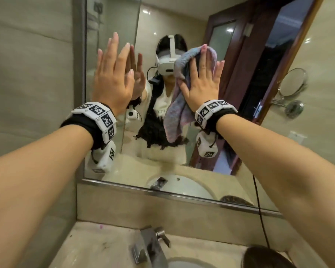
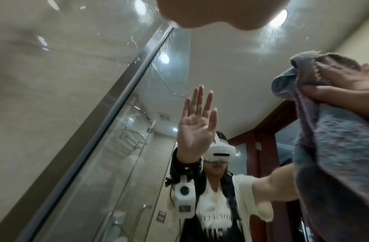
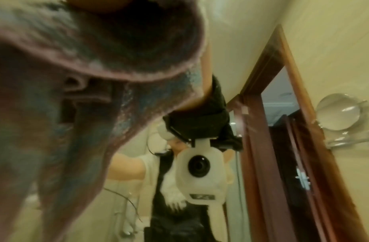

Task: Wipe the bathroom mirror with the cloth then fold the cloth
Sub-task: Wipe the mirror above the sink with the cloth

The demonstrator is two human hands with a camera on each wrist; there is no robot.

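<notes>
The wall mirror (image 1: 112, 22) rises above the sink counter. My left hand (image 1: 112, 74) lies flat on the glass at the left with its fingers straight and spread, holding nothing. My right hand (image 1: 201, 78) presses a pink and blue cloth (image 1: 175, 117) flat against the mirror near the middle, fingers straight. One cloth edge folds over my fingertips and the rest hangs down below my wrist. In the left wrist view the cloth (image 2: 324, 155) drapes from the right hand (image 2: 349, 85). The hanging cloth (image 3: 55, 114) fills most of the right wrist view.
A chrome faucet (image 1: 149, 246) and a white basin (image 1: 188, 265) sit on the beige counter (image 1: 97, 244) below. A round swing-arm mirror (image 1: 292, 82) is fixed to the right wall. A black cable (image 1: 259, 200) hangs at the right. Tiled wall stands on the left.
</notes>
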